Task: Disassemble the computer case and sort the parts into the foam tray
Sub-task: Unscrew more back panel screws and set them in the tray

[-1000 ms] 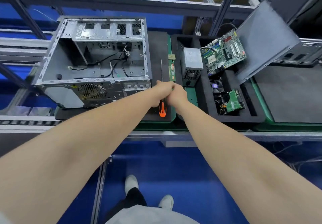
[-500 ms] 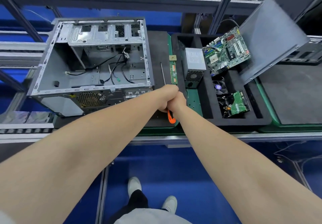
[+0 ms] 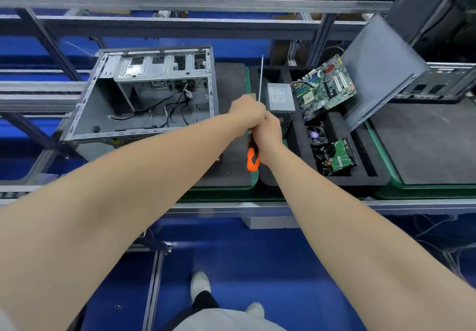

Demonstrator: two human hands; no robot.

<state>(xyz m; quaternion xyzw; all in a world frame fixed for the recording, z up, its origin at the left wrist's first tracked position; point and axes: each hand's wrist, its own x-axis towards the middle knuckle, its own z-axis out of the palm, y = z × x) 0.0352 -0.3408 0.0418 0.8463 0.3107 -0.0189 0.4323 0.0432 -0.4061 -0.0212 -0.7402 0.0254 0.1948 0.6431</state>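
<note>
Clenched left hand [image 3: 246, 112] against right hand [image 3: 268, 131]

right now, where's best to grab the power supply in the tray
Likely from above, across its left and right faces near the front: the power supply stands proud of the tray foam there, while the motherboard crowds its far right corner.

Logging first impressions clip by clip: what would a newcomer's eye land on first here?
Two hands meet mid-frame, the left hand and right hand gripping an orange-handled screwdriver whose shaft points away. Left of them sits the gutted computer case with loose cables; to the right, the foam tray holds a motherboard.
</note>
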